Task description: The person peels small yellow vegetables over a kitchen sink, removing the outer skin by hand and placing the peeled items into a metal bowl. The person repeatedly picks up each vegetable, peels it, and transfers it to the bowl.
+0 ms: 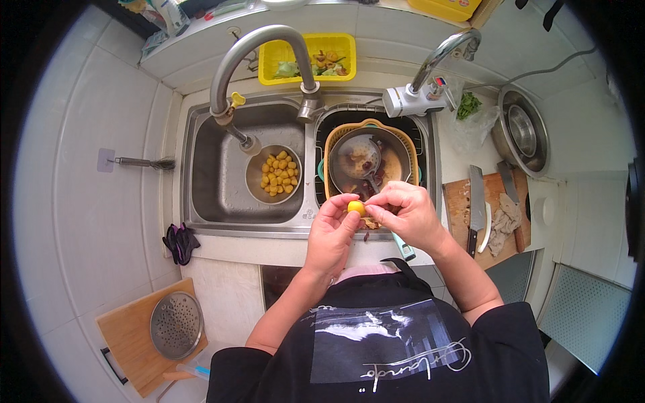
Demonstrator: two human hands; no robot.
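My left hand (330, 237) holds a yellow peeled chestnut (356, 207) between thumb and fingers, over the front rim of the right sink basin. Thumb and forefinger of my right hand (413, 214) pinch at its right side; whether they grip skin there is too small to tell. Just beyond both hands sits a steel pot (398, 151) of cloudy liquid, with dark pieces and a perforated ladle (357, 153) in it. An orange plastic basket (414, 156) surrounds the pot. In the left basin, a steel bowl (249, 186) contains several yellow chestnuts (278, 174) under the faucet.
A yellow tray (267, 53) with scraps stands behind the sink. On the right, a wooden cutting board (456, 201) bears a cleaver (476, 201) and a crumpled cloth (505, 219). A curved faucet (219, 70) arches over the left basin (216, 166). A turquoise handle (404, 248) protrudes at the counter's front.
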